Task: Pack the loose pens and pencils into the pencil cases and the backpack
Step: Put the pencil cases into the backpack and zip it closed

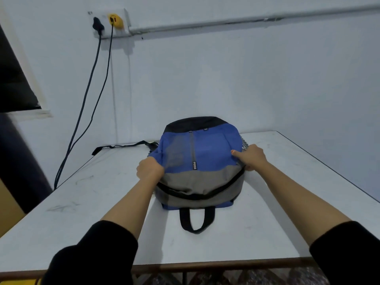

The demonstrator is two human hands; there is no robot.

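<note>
A blue, grey and black backpack (197, 157) lies flat on the white table (267, 223), its black carry handle (196, 220) pointing toward me. My left hand (149, 168) grips the bag's left side where blue fabric meets grey. My right hand (249, 156) grips the right side, thumb on top of the blue panel. The main zipper along the grey section looks closed. No pens, pencils or pencil cases are in view.
A black shoulder strap (123, 146) trails from the bag toward the table's back left. Two dark cables (90, 99) hang from a wall socket (109, 22) down past the table's left edge. The wall stands right behind the table.
</note>
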